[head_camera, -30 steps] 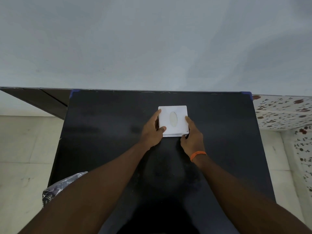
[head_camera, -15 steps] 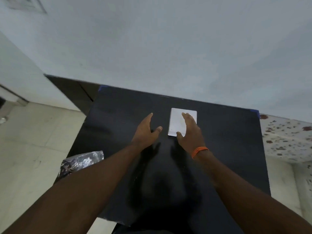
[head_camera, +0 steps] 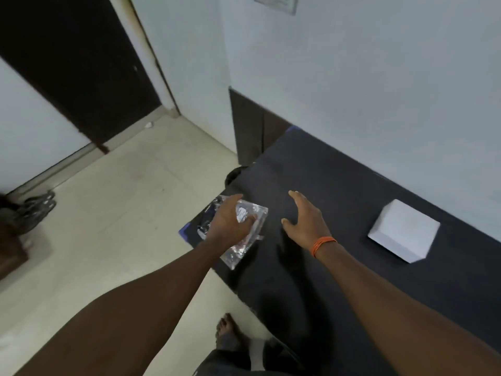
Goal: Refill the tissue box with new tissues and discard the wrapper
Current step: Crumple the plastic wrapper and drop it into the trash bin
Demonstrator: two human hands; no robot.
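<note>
Clear plastic crinkles under a person's left hand [head_camera: 230,226] as the fingers close over the empty wrapper [head_camera: 245,234] at the corner of the black counter [head_camera: 339,191]. The white tissue box [head_camera: 404,230] sits well apart from the wrapper, farther along the counter toward the wall. Between wrapper and box, the right hand [head_camera: 305,219] hovers open with fingers spread, holding nothing. Part of the wrapper overhangs the counter's edge, so a loose pinch on the slick film could let it slide to the floor. A dark bin [head_camera: 234,173] shows beyond the wrapper, mostly hidden.
</note>
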